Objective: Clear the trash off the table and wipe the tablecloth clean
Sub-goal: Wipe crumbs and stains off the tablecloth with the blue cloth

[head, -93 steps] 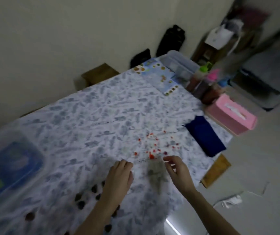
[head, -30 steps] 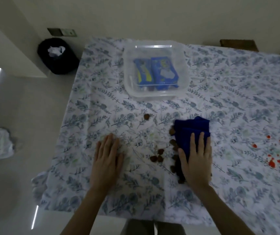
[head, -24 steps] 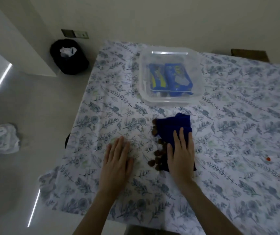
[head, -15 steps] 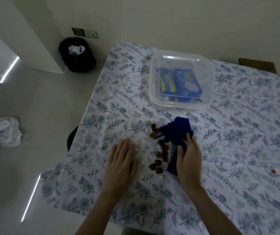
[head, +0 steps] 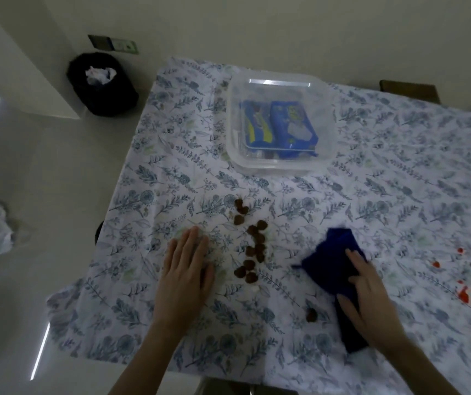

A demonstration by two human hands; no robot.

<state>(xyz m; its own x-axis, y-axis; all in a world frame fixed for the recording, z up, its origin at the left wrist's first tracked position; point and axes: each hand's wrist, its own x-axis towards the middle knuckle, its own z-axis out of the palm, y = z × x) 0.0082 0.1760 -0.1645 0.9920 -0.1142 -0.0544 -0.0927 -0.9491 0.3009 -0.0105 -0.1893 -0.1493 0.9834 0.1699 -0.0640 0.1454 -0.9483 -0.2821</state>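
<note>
Dark blue cloth (head: 334, 269) lies crumpled under the right hand (head: 371, 297); brown scraps (head: 253, 246) lie strewn between it and the left hand (head: 186, 269), on the floral tablecloth (head: 399, 181)

Scraps (head: 253, 246) between left hand (head: 187, 269) and cloth (head: 340, 269); container (head: 278, 161) behind.

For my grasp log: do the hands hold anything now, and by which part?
Nothing is gripped. The right hand presses flat on the blue cloth, over its near part; the left hand rests flat on the tablecloth.
</note>
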